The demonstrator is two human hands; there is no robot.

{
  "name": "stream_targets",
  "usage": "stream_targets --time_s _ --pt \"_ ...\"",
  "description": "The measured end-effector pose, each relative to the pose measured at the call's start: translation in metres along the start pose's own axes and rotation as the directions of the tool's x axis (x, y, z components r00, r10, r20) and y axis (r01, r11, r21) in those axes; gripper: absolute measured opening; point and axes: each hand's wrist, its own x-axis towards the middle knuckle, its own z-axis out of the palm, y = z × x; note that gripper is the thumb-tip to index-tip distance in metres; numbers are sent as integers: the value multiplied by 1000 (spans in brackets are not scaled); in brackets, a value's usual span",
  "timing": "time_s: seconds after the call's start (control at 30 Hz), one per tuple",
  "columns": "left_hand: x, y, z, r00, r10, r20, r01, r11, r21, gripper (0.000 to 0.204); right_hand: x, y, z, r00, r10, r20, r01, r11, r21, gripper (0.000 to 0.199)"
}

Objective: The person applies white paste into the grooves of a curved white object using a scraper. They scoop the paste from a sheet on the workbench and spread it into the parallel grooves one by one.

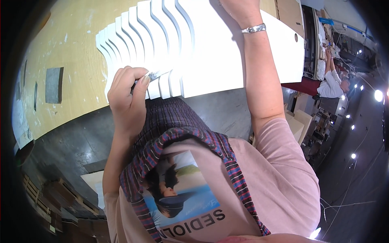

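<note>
My left hand (129, 86) is closed, thumb against fingers, at the near edge of a staggered row of white boards (125, 40) with wavy edges. From the pinch sticks out a small dark thing with a greyish tip (153, 75); its kind is too hidden and glare-washed to tell. Its tip meets the white surface. My right hand (242, 11), above a wrist with a silver bracelet (254, 28), reaches over the bright white surface (219, 60) at the far side. Its fingers are cut off by the top edge of the picture.
A worn yellowish worktable (81, 77) carries the boards, with a grey rectangular block (54, 85) on its left. Grey floor (73, 137) shows below the table edge. Wooden pallets (69, 194) lie at lower left. Another person (330, 85) works at the far right, by cluttered benches.
</note>
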Motion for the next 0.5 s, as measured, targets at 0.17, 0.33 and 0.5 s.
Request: stream_targets --time_s 0.17,0.33,0.5 --pt "2 1 0 1000 19 -23 -18 999 27 3 0 0 1 1000 -6 1 6 999 41 28" --pt "5 2 1 998 49 -28 -48 998 46 3 0 -3 -1 1000 15 -7 -15 1000 23 27" --pt "-8 -2 -8 996 81 -36 -82 997 -5 4 0 -2 -1 1000 7 -1 -7 1000 24 27"
